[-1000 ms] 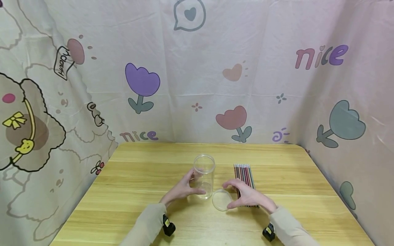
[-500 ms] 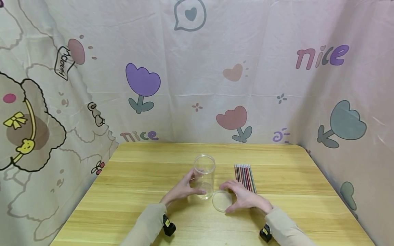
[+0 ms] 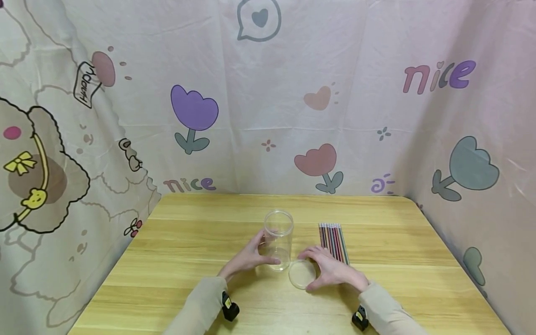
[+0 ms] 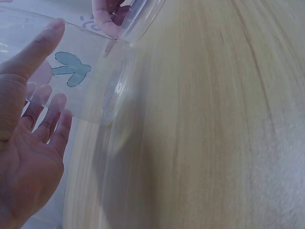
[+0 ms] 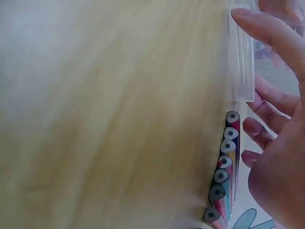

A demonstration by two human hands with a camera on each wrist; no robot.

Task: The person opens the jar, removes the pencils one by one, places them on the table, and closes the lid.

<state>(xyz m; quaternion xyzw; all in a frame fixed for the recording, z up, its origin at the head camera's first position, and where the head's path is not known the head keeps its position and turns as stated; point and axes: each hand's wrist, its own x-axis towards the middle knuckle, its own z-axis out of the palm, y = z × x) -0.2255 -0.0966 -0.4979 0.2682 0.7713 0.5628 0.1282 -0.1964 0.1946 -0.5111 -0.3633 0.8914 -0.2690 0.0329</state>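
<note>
A clear cylindrical plastic jar stands upright and uncapped near the middle of the table. My left hand holds it low down, thumb across the near side and fingers around the back; the left wrist view shows the jar wall between them. Just right of its base lies the round clear lid. My right hand grips the lid by its edge, the thumb on the near side and the fingertips at the far side. In the right wrist view, the lid's ridged side shows between thumb and fingers.
A row of several pencils lies side by side to the right of the jar, partly covered by my right hand. Their ends face the right wrist camera. A patterned curtain hangs behind the wooden table.
My right hand has moved slightly left, and its thumb and fingers have closed in on the lid's edge. The left hand and jar have stayed in place.
</note>
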